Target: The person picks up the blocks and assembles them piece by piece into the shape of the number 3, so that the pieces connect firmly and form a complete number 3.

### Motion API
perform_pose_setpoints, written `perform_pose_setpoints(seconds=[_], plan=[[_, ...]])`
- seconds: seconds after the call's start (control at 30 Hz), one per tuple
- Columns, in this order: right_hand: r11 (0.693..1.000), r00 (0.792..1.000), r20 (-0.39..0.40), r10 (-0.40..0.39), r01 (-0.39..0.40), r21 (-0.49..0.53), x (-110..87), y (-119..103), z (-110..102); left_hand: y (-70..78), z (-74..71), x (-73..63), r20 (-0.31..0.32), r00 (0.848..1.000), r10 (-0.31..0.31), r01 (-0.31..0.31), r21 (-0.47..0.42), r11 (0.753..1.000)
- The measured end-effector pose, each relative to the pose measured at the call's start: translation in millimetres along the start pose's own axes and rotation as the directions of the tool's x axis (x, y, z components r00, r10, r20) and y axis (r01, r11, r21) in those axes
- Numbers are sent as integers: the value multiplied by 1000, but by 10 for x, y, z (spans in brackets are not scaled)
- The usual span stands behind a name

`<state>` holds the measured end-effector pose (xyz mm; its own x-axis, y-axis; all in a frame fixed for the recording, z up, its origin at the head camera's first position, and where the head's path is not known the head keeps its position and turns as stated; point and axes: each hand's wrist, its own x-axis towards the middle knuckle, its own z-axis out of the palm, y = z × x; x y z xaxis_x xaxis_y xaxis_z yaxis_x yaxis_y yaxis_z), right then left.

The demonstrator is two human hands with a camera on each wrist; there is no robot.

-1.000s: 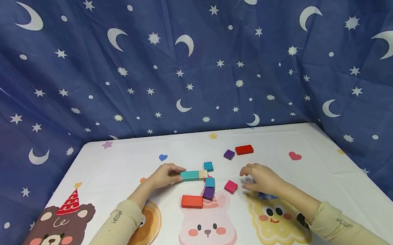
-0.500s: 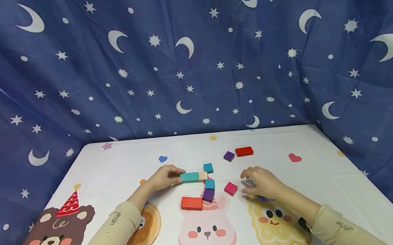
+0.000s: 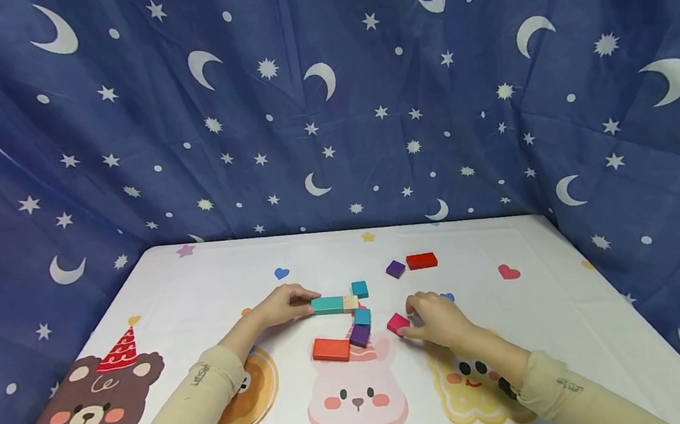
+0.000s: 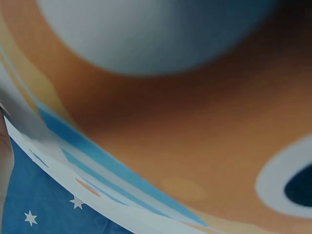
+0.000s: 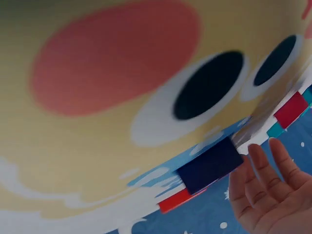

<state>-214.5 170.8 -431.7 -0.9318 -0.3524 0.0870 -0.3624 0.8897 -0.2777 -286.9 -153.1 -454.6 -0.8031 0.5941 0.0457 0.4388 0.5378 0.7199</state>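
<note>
In the head view my left hand (image 3: 278, 306) pinches the left end of a long teal block (image 3: 328, 305) lying on the table. A small beige block (image 3: 350, 302) sits at its right end. My right hand (image 3: 443, 319) has its thumb and index finger at the sides of a small pink block (image 3: 398, 324). The right wrist view shows that pink block (image 5: 291, 110) past the fingertips, and a dark blue block (image 5: 209, 165) beside the fingers (image 5: 261, 185). In the head view the right hand hides this dark block.
Teal squares (image 3: 359, 289) lie behind and in front of the beige block, then a purple block (image 3: 360, 335) and an orange-red block (image 3: 331, 349). Farther back are a purple square (image 3: 395, 269) and a red block (image 3: 422, 261). A printed cloth (image 3: 477, 252) covers the table; a starry curtain (image 3: 335, 170) stands behind.
My right hand has moved left and slightly forward, from apart from the pink block to right at it. My left hand stays at the teal block.
</note>
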Motion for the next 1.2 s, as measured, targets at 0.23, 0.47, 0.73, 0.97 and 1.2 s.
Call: perform_pose_setpoints(seconds=[0.23, 0.47, 0.73, 0.97, 1.2], plan=[[1000, 1000, 11, 27, -27, -9, 27, -63, 52, -38, -19, -1, 20, 1000, 17, -18, 24, 1000], [998, 998, 26, 55, -55, -28, 59, -111, 53, -26, -26, 6, 13, 1000, 18, -19, 36, 999], [998, 998, 27, 63, -63, -15, 70, -138, 46, 9, -19, -22, 6, 1000, 10, -10, -1, 1000], [998, 997, 43, 70, -70, 5, 100, -182, 16, 21, -11, -28, 6, 1000, -6, 6, 2, 1000], [999, 998, 36, 44, -44, 13, 141, -255, 5, -13, -12, -8, 2, 1000, 2, -2, 20, 1000]])
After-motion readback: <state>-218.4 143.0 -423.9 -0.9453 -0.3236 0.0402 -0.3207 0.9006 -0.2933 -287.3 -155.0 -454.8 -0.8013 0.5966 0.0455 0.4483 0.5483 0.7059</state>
